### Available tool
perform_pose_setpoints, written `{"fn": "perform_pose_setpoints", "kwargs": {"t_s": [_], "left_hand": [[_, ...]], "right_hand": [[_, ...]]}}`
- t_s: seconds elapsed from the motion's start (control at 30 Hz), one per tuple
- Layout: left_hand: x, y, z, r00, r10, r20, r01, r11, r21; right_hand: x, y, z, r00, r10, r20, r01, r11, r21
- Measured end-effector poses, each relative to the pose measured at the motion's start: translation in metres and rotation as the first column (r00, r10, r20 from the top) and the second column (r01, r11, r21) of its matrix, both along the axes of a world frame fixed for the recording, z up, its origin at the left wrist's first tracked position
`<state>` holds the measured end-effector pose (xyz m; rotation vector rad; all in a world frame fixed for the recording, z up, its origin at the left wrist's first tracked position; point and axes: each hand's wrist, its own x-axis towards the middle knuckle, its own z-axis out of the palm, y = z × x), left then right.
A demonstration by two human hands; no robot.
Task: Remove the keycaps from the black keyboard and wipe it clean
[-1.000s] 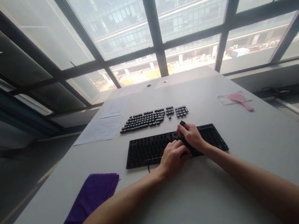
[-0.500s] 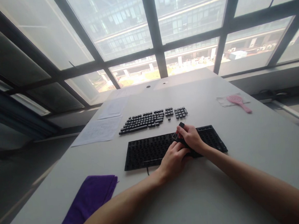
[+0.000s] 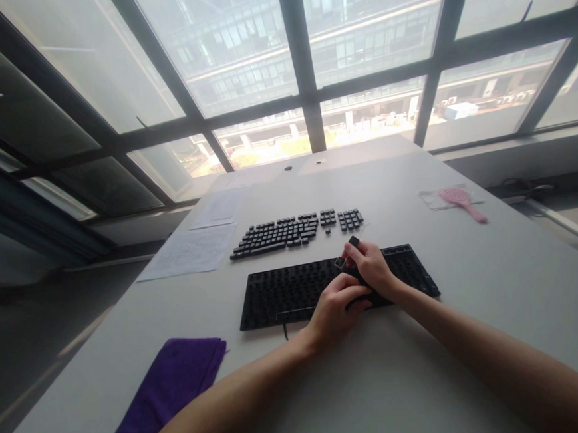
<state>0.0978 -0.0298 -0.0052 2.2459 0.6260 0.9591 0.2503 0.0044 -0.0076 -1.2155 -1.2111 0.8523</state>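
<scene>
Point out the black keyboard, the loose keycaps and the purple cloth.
Black keyboard (image 3: 287,291), head view: its left section.
Loose keycaps (image 3: 284,232), head view: the largest cluster's middle.
Purple cloth (image 3: 174,380), head view: its middle.

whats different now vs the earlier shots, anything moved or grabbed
Only a small change: the left hand has shifted its fingers slightly on the keyboard, toward the right hand. Nothing was visibly taken up or let go; the right hand still grips the wire tool. The loose keycaps, purple cloth and pink handled object stayed put.
</scene>
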Motion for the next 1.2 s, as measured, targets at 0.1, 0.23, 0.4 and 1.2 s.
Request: {"fn": "perform_pose_setpoints", "kwargs": {"t_s": [0.1, 0.23, 0.4, 1.2], "left_hand": [[-0.005, 0.002, 0.013, 0.999, 0.024, 0.030, -0.025, 1.000, 0.011], [-0.021, 0.044, 0.040, 0.969, 0.245, 0.035, -0.246, 0.969, 0.017], [-0.038, 0.124, 0.047, 0.918, 0.390, -0.068, -0.384, 0.919, 0.085], [-0.057, 0.166, 0.031, 0.742, 0.424, -0.520, -0.197, 0.878, 0.435]], "right_hand": [[0.001, 0.001, 0.000, 1.000, -0.002, -0.004, 0.002, 1.000, -0.011], [0.001, 0.002, -0.002, 1.000, 0.011, -0.006, -0.011, 1.000, -0.016], [0.000, 0.002, -0.003, 0.999, 0.032, -0.038, -0.033, 0.999, -0.020], [-0.001, 0.001, 0.000, 0.999, 0.042, -0.006, -0.042, 0.998, -0.044]]}}
